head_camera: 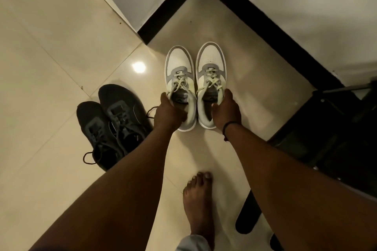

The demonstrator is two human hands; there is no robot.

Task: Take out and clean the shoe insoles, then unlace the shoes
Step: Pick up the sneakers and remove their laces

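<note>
Standing side by side on the tiled floor (61,47), toes toward the black skirting corner: left white shoe (178,67) and right white shoe (211,61), both laced. Left hand (168,111) grips the left shoe's collar; right hand (226,111) grips the right shoe's collar. Pair of black shoes (114,124) lies near, leftward. One bare foot (199,201) stands nearer the floor's lower edge.

Dim warm light, a lamp glare (139,67) on the glossy floor (51,51), wide-angle bending at edges.
</note>
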